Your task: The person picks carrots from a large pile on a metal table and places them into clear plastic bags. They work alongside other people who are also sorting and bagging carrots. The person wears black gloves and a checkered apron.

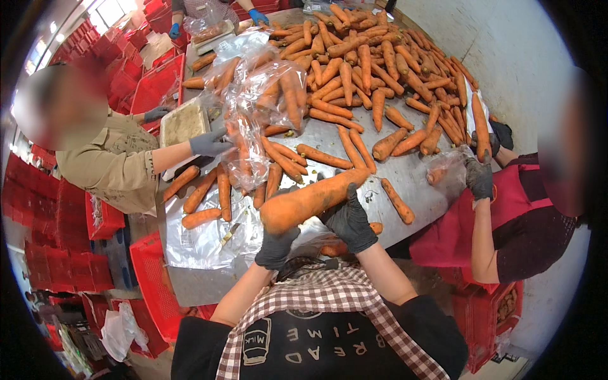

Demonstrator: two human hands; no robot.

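Observation:
A large carrot lies across both my black-gloved hands above the steel table's near part. My left hand grips its thick left end from below. My right hand holds the narrower right end, with the thumb along it. Part of a clear plastic bag shows behind and under my hands, with carrots beneath. Loose carrots lie just beyond and to the right, and a sheet of silvery plastic is at the left.
A heaped carrot pile and bagged carrots cover the steel table. A gloved co-worker stands left beside a tray; another at right holds a carrot and bag. Red crates surround the table.

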